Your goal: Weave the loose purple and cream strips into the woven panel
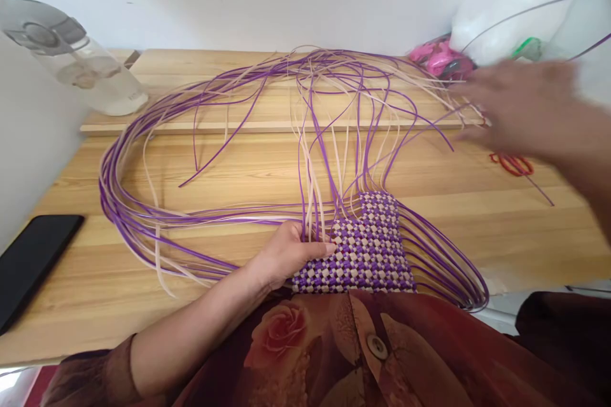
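A purple and beige woven piece (367, 248) lies at the table's near edge, against the flowered shirt. My left hand (293, 251) grips its left part, thumb on top of the weave and the other fingers largely hidden. Long purple and beige strands (112, 184) run out from the weave, loop round on the left and spread over the back of the table. At the right, my right hand (520, 108) is raised near the strand ends, smeared by motion. Whether it holds a strand cannot be made out.
A clear bottle (95, 70) stands at the back left, and a black phone (35, 264) lies at the left edge. Red-handled scissors (513, 164) are under my right hand. Pink material (439, 57) and a white bag (506, 13) sit at the back right. A low wooden ledge (200, 129) crosses the table.
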### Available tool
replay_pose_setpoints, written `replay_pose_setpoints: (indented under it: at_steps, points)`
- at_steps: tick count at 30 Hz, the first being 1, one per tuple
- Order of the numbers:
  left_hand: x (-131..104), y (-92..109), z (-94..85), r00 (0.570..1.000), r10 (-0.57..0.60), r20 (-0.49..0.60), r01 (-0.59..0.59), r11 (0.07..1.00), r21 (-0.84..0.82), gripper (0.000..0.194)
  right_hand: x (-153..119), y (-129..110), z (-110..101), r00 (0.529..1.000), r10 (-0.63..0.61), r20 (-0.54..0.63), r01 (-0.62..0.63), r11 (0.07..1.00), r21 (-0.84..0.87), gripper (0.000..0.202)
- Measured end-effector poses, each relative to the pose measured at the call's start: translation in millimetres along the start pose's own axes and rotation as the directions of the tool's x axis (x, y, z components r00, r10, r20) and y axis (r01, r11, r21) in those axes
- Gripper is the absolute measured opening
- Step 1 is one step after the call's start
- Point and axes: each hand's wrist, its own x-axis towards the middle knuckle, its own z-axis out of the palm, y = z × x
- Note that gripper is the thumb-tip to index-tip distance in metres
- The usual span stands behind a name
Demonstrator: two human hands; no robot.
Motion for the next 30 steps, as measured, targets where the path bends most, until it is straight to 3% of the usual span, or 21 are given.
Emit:
replay_pose_setpoints:
  at_steps: [1, 3, 5, 7, 16, 23, 26, 28, 30]
  points:
    - [0.2, -0.1, -0.1, 1.000, -0.002, 0.001, 0.002, 1.000, -0.011, 0.025, -3.2, -34.2, 6.9, 0.991, -0.133, 0.015, 0.131, 0.987, 0.092, 0.074]
    - [0.6, 0.1, -0.1, 1.000, 0.003, -0.001, -0.003, 0.999, -0.032, 0.025, -10.7, -101.6, 20.9, 0.917, -0.389, 0.091, 0.344, 0.884, 0.315, 0.047]
    - [0.7, 0.8, 0.1, 1.000, 0.014, -0.011, -0.014, 0.999, -0.045, 0.027, -16.0, -152.0, 32.6, 0.901, -0.434, 0.021, 0.391, 0.830, 0.397, 0.034]
    - [0.8, 1.7, 0.3, 1.000, 0.026, -0.011, -0.026, 0.998, -0.053, 0.029, -17.3, -177.3, 39.7, 0.892, -0.451, -0.038, 0.421, 0.796, 0.435, 0.023]
    - [3.8, 0.3, -1.5, 0.999, 0.002, 0.038, 0.002, 0.993, -0.118, 0.026, -15.6, -176.3, 42.9, 0.862, -0.492, -0.124, 0.494, 0.757, 0.428, 0.022]
    - [0.8, 4.9, 3.5, 1.000, 0.000, 0.006, 0.001, 0.991, -0.134, 0.028, -15.2, -186.6, 51.8, 0.861, -0.477, -0.178, 0.494, 0.700, 0.516, 0.018]
    - [2.8, 7.4, 5.8, 0.999, 0.009, -0.033, -0.013, 0.993, -0.118, 0.025, -12.2, -182.1, 51.7, 0.844, -0.504, -0.184, 0.525, 0.707, 0.475, 0.019]
    - [4.4, 7.9, 5.8, 0.999, 0.018, -0.050, -0.023, 0.995, -0.094, 0.023, -11.2, -175.4, 43.7, 0.854, -0.502, -0.138, 0.509, 0.752, 0.419, 0.020]
    - [5.1, 7.2, 4.2, 0.999, 0.021, -0.042, -0.023, 0.998, -0.056, 0.024, -11.7, -168.1, 26.9, 0.891, -0.454, 0.022, 0.405, 0.816, 0.412, 0.020]
